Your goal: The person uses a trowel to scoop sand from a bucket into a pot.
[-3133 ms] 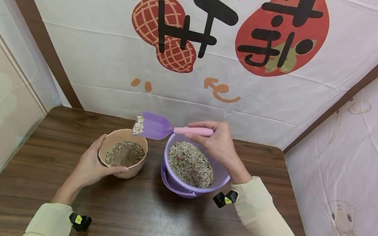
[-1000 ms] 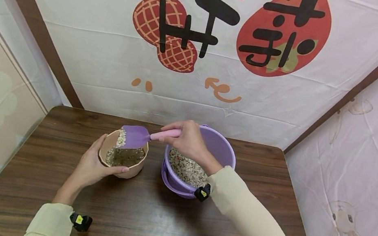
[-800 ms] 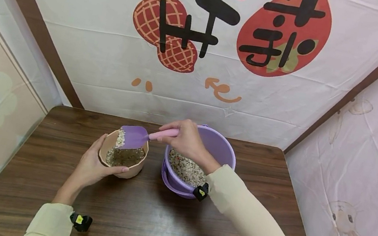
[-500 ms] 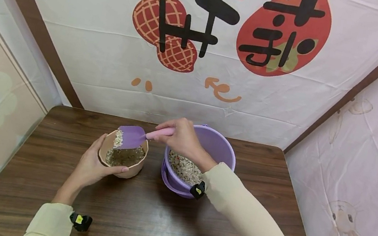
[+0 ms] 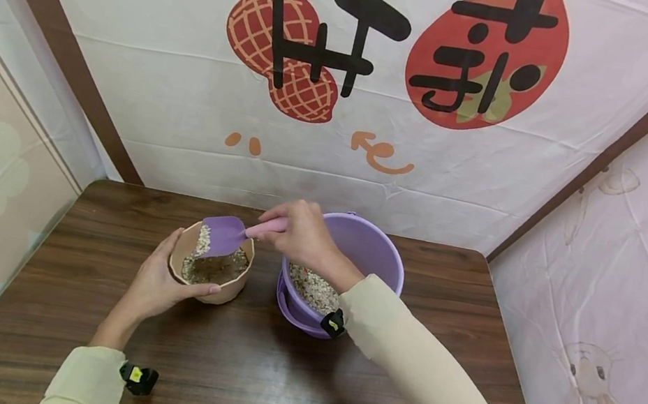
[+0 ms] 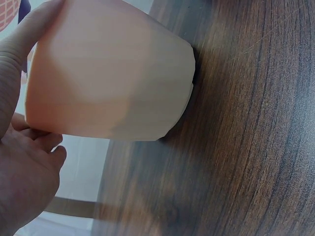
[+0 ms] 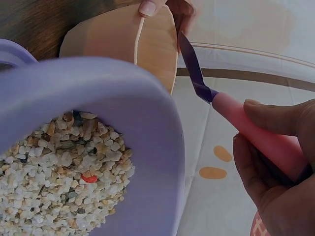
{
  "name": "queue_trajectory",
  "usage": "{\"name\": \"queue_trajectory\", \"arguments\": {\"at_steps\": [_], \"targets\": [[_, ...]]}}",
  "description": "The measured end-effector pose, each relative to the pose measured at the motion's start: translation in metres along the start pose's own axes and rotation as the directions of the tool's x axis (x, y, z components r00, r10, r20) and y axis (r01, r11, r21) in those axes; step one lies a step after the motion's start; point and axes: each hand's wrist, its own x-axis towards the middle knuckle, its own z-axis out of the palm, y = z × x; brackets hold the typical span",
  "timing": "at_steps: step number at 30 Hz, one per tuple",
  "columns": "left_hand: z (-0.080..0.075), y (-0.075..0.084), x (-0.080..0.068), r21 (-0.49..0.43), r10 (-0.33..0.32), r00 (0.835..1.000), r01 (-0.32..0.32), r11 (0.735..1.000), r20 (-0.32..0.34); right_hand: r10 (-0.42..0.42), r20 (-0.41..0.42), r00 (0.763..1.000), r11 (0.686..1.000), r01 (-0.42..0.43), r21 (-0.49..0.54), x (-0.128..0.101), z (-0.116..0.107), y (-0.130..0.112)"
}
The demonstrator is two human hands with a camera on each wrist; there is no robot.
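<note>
A peach pot (image 5: 222, 288) (image 6: 108, 73) (image 7: 128, 42) stands on the brown table (image 5: 245, 380), partly filled with gravel. My left hand (image 5: 158, 282) (image 6: 19, 162) grips its side. My right hand (image 5: 302, 234) (image 7: 275, 167) holds the pink handle of a purple scoop (image 5: 223, 237) (image 7: 194, 73), tilted over the pot with pale gravel sliding off its left edge. To the right sits a purple bucket (image 5: 375, 256) (image 7: 123, 118) holding mixed gravel (image 5: 313, 288) (image 7: 59, 172).
Printed cloth walls (image 5: 341, 92) close in the table on three sides. Bare wood lies in front of the pot and bucket and along the table's right side (image 5: 453, 307).
The scoop, held high above the pot 3 s ago, has come down over it and tilted further left; gravel is sliding into the pot. My right arm has shifted left.
</note>
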Motion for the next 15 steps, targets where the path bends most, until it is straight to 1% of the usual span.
{"name": "queue_trajectory", "arguments": {"at_steps": [4,6,11,15], "targets": [[0.0004,-0.0002,0.0001,0.003,0.005,1.000,-0.005,1.000,-0.004,-0.006,0.043,0.999,0.999,0.004,0.034,0.0009,0.0030,-0.0032],[0.0003,0.0000,0.0000,0.000,0.002,1.000,-0.002,1.000,-0.001,-0.019,0.051,0.998,0.999,0.018,0.026,0.0010,0.0040,-0.0048],[-0.0003,0.0014,-0.0001,0.000,-0.006,1.000,0.006,1.000,0.003,-0.092,0.040,0.995,0.992,0.095,-0.085,0.0014,0.0049,-0.0067],[-0.0001,0.0016,0.0000,0.000,-0.002,1.000,0.002,1.000,0.001,-0.139,0.037,0.990,0.980,0.143,-0.141,0.0017,0.0047,-0.0067]]}}
